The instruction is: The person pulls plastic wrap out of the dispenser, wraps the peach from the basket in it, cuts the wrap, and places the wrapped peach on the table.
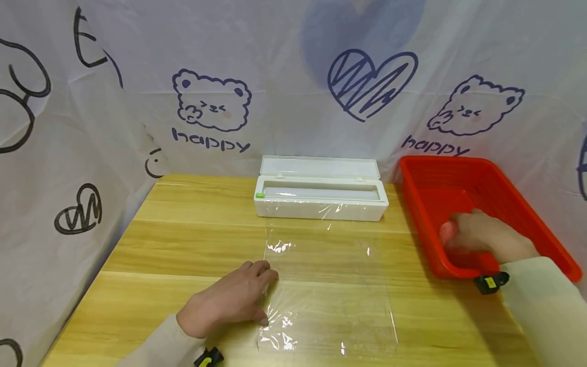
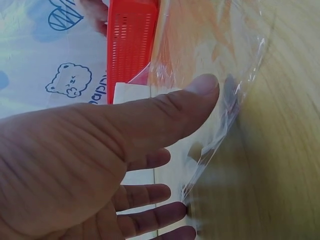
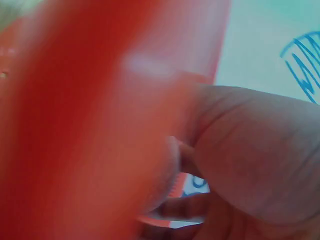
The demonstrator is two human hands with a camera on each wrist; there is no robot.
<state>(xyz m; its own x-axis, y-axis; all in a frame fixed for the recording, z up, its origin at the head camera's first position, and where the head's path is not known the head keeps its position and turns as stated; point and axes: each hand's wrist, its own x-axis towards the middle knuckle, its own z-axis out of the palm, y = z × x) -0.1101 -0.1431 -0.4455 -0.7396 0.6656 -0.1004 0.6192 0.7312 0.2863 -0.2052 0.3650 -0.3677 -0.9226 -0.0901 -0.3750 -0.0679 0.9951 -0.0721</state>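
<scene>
A clear sheet of plastic wrap [image 1: 330, 290] stretches over the wooden table from a white wrap dispenser [image 1: 321, 210] with its lid up. My left hand [image 1: 231, 295] rests at the sheet's left edge, fingers spread and relaxed. In the left wrist view the thumb [image 2: 170, 110] lies over the film [image 2: 210, 125]. My right hand [image 1: 486, 234] reaches into a red plastic basket [image 1: 412, 214] and grips a pinkish rounded thing [image 1: 447, 232], blurred and partly covered by the fingers. The basket wall [image 3: 75, 125] blocks much of the right wrist view.
A green slider [image 1: 260, 195] sits at the dispenser's left end. Behind the table hangs a white cloth [image 1: 284, 92] printed with bears and hearts, which also covers the left side. The basket stands at the table's right side.
</scene>
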